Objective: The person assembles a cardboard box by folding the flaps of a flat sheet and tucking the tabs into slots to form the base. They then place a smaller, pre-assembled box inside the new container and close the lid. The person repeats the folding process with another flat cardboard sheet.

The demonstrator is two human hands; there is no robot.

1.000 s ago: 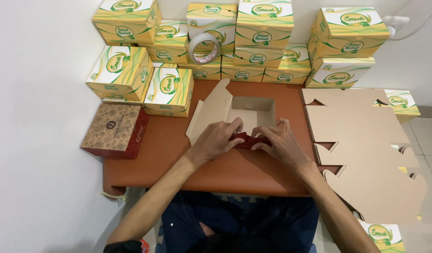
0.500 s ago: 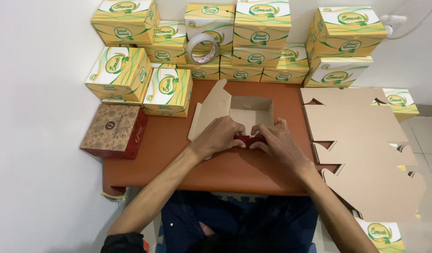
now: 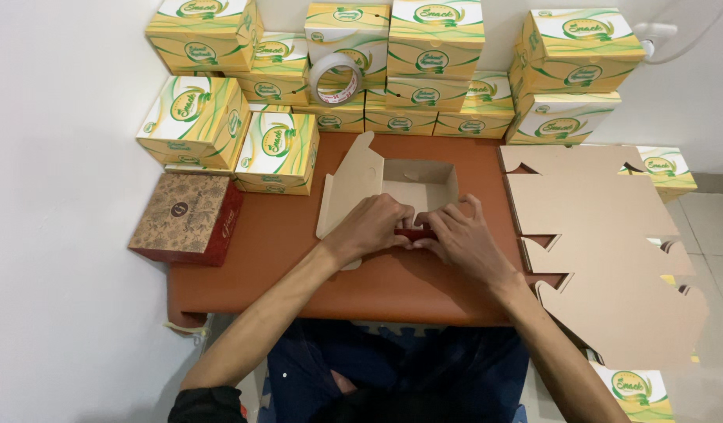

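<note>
A half-folded cardboard box (image 3: 412, 184) lies open on the brown table (image 3: 283, 266), plain brown inside, with one flap raised at its left. My left hand (image 3: 373, 227) and my right hand (image 3: 459, 235) both press on the box's near wall, fingers curled over its edge. A small red strip shows between the two hands. Both hands touch each other at the fingertips.
Stacks of yellow and green printed boxes (image 3: 436, 47) line the back wall and left side. A roll of clear tape (image 3: 336, 78) leans among them. A brown patterned box (image 3: 185, 215) sits at the left edge. Flat cardboard blanks (image 3: 604, 235) are piled at the right.
The hands have stayed on the box's near wall and shifted only slightly. The box has hardly moved.
</note>
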